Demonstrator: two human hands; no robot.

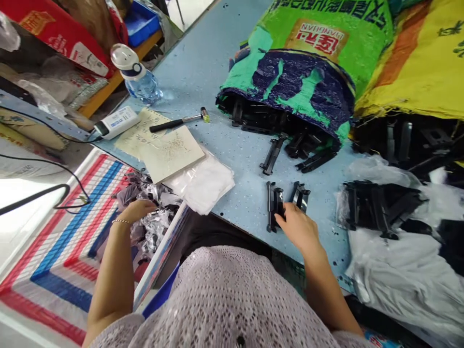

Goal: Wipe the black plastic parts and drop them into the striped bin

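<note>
- While my right hand (297, 226) touches black parts (271, 207), its grip is narrow, slightly open.
- Green sack (290, 77): beyond that grip.
- Left hand (137, 211): over wrapped pieces (154, 237); can't tell grip.

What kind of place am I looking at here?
Probably a small workshop or packing area: black parts spill from a green sack, with a small hammer and clear bags nearby.

Pale greyish-lilac knit top (224, 299), small openwork holes all over, matching sleeves (118, 331). Black garment (221, 237) at the lap. Thin beaded-looking bracelet (120, 221), left wrist (125, 226)
</note>
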